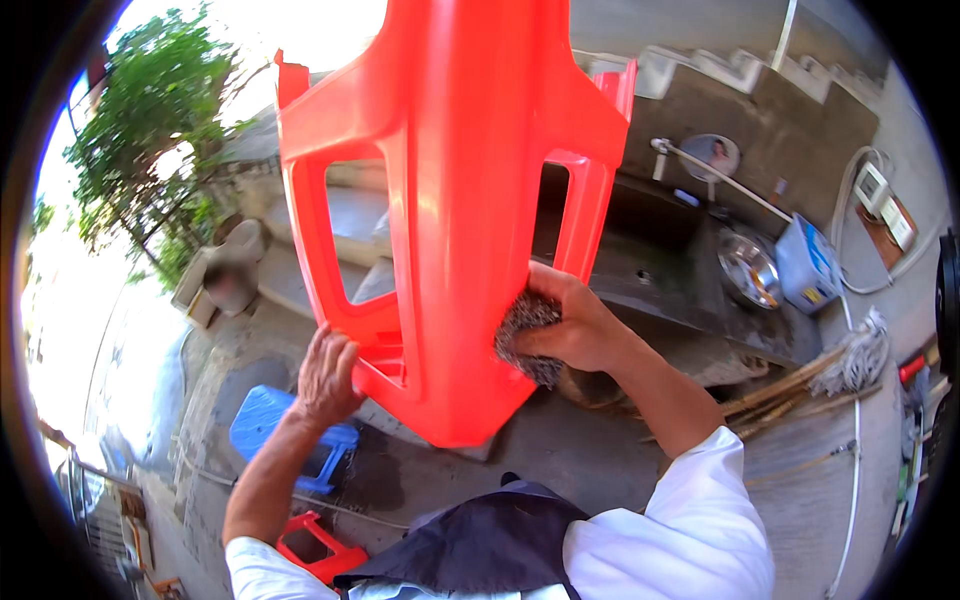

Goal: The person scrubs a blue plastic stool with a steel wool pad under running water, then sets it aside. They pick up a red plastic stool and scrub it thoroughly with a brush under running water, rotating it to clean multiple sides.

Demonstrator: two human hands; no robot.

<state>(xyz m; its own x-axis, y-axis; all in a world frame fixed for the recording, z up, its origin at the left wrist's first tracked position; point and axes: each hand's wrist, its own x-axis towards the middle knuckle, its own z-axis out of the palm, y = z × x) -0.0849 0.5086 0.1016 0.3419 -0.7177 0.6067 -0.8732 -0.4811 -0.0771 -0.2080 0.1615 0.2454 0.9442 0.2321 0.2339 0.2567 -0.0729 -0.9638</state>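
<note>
A large red plastic stool (465, 210) is held up in front of me, filling the middle of the view, with openings between its legs. The fingers of my left hand (326, 385) are closed around its lower left edge, beside a cut-out. In my right hand (585, 325) is a grey steel wool scrubber (522, 325), pressed against the stool's lower right side. Part of the scrubber is covered by my fingers. The stool's top end runs out of the picture.
Below my left forearm stand a blue plastic stool (262, 415) and a smaller red stool (335, 560). To the right are a dark sink (640, 245), a metal bowl (745, 262), a blue-white container (806, 265) and a mop (856, 355). A leafy plant (160, 130) grows at far left.
</note>
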